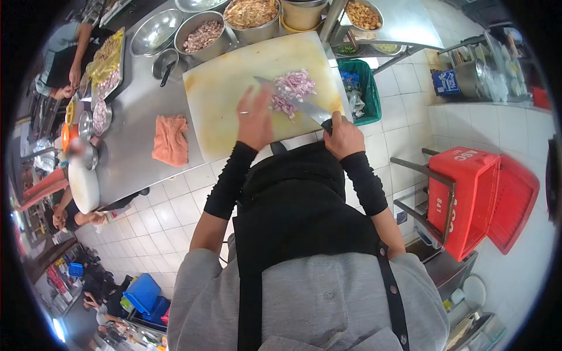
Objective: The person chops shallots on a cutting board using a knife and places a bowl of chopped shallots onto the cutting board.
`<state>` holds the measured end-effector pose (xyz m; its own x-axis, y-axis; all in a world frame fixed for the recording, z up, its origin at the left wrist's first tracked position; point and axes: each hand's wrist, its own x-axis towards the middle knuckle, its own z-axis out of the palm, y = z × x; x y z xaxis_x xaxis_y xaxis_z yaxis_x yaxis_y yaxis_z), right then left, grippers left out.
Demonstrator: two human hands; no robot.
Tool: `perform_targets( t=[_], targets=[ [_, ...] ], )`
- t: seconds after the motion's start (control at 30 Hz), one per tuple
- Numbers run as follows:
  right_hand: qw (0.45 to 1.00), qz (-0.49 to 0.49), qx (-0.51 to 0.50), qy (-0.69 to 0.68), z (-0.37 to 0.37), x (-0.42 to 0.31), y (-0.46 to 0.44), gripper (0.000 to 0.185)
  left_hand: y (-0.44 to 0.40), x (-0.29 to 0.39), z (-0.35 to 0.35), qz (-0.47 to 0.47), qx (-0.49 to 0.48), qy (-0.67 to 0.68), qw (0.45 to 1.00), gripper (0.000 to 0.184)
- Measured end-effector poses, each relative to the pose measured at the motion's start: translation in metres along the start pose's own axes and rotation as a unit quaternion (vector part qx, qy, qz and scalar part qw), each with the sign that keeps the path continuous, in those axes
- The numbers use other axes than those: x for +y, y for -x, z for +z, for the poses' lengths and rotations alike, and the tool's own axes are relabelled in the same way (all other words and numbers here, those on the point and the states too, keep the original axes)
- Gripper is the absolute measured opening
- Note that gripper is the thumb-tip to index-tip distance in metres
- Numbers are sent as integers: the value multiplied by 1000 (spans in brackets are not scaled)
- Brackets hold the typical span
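Observation:
My right hand [344, 137] is wrapped round the black handle of a kitchen knife [314, 112]. Its blade points up and left across a pale cutting board [219, 111], between portions of chopped red onion [296, 83]. My left hand [256, 121], wearing a ring, is over the board by the front part of the blade. Its fingers look stretched out and are blurred by motion; they hide part of the knife, and I cannot tell whether they touch it. A smaller heap of onion [284, 106] lies just below the blade.
Behind the board stand a pot of chopped pieces [202, 38] and a fuller pot [252, 14]. An orange cloth [170, 140] lies left on the steel counter. A green bin [369, 93] and red crate [462, 196] are at right. Other people's arms [79, 58] show at far left.

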<state>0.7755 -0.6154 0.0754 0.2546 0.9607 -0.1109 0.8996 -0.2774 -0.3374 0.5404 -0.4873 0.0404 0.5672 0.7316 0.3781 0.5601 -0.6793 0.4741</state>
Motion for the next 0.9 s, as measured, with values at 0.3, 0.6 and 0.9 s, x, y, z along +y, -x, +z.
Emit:
perform_targets(
  t=[0.3, 0.6, 0.9],
  targets=[
    [998, -54, 38, -4, -15, 20, 22, 37, -20, 14, 48, -37, -159, -86, 983, 86],
    [995, 39, 92, -30, -17, 80, 56, 29, -10, -29, 53, -93, -169, -28, 981, 110],
    [991, 49, 59, -110, 56, 50, 9, 26, -18, -11, 38, -129, -132, -38, 982, 99]
  ],
)
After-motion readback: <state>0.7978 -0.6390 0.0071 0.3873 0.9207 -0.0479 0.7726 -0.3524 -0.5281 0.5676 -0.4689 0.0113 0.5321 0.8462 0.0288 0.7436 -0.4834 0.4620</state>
